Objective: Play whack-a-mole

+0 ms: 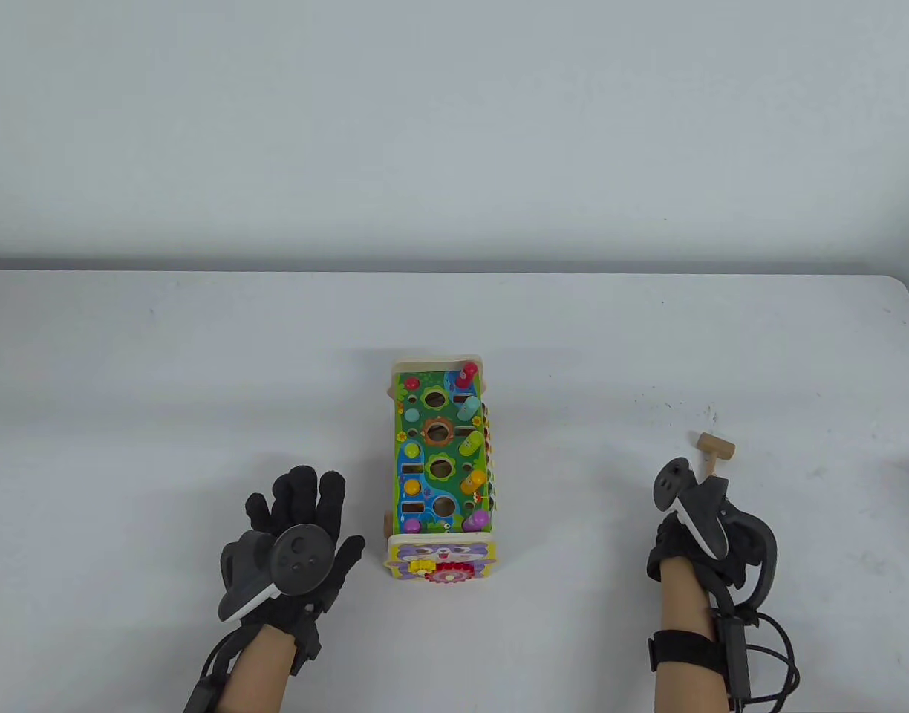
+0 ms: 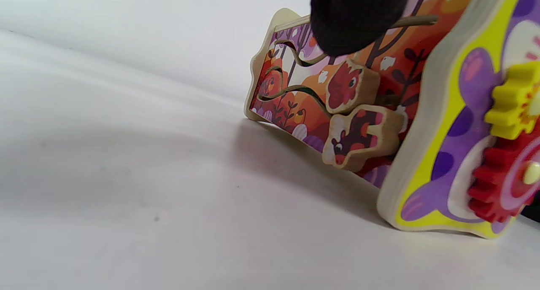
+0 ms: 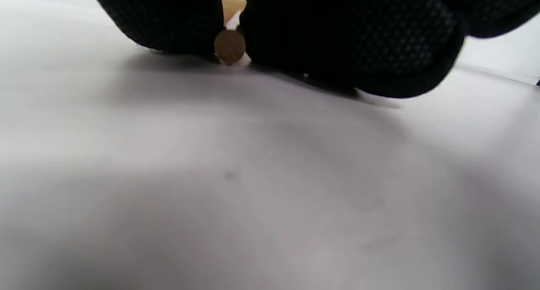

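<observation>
The colourful wooden whack-a-mole box (image 1: 440, 558) stands mid-table, with round holes and coloured pegs (image 1: 470, 443) along its top. My left hand (image 1: 306, 512) lies flat and spread on the table just left of the box, holding nothing. One of its fingertips (image 2: 354, 20) shows in the left wrist view in front of the box's side panel (image 2: 295, 92). My right hand (image 1: 696, 512) is to the right and grips the handle of a small wooden hammer (image 1: 716, 446) low on the table. The handle's round end (image 3: 229, 46) shows between my fingers (image 3: 354, 37).
The box's near end carries a yellow gear and a red gear (image 2: 502, 176). Animal-shaped sliders (image 2: 354, 87) sit in tracks on its left side. The white table (image 1: 202, 356) ends at a far edge and a rounded right corner (image 1: 907, 297).
</observation>
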A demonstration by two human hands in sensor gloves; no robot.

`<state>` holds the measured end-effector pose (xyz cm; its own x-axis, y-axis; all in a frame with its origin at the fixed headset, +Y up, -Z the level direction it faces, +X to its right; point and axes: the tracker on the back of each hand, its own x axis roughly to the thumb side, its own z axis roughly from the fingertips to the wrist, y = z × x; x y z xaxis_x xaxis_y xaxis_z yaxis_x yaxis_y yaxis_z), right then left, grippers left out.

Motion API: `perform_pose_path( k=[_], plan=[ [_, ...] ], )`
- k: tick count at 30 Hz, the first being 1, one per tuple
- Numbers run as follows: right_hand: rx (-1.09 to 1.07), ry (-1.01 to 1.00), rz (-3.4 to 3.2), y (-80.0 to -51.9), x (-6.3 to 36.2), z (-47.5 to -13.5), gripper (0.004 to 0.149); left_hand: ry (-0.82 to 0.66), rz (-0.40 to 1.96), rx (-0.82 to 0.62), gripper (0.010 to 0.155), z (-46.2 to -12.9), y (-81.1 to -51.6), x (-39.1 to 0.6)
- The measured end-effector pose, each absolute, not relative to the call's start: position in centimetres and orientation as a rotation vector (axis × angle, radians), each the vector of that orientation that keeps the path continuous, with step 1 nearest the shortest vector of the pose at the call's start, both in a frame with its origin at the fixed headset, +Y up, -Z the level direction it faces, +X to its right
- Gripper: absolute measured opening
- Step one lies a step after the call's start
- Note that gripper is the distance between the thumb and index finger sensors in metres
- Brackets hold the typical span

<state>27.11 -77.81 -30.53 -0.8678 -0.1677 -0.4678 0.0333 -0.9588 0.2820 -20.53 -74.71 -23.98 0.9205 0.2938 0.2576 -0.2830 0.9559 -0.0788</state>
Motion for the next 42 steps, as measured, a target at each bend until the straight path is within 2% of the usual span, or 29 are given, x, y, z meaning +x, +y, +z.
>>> perform_pose_path(
  k=[13,18,22,29,32,36,42],
  plan=[
    [0.756,-0.419,-2.923,-78.0,27.3,-30.5,0.045,-0.270,0.304,-0.049,0.083,-24.0,-74.8,-20.5],
    [0.758,-0.412,-2.946,-78.1,27.3,-30.5,0.049,-0.269,0.307,-0.054,0.083,-24.0,-74.8,-20.5],
    [0.764,-0.381,-2.949,-78.0,27.3,-30.6,0.046,-0.268,0.309,-0.055,0.083,-24.0,-74.8,-20.5],
    [0.775,-0.449,-2.965,-78.3,27.8,-30.2,0.045,-0.266,0.318,-0.062,0.083,-24.0,-74.8,-20.6],
    [0.755,-0.359,-3.041,-78.0,27.9,-29.9,0.045,-0.268,0.322,-0.062,0.083,-24.0,-74.8,-20.6],
    [0.631,0.010,-3.181,-76.4,26.9,-29.5,0.045,-0.268,0.333,-0.053,0.083,-24.0,-74.7,-20.8],
    [0.365,0.213,-3.595,-74.5,24.8,-28.8,0.046,-0.266,0.346,-0.041,0.083,-23.9,-74.5,-21.0]
  ],
)
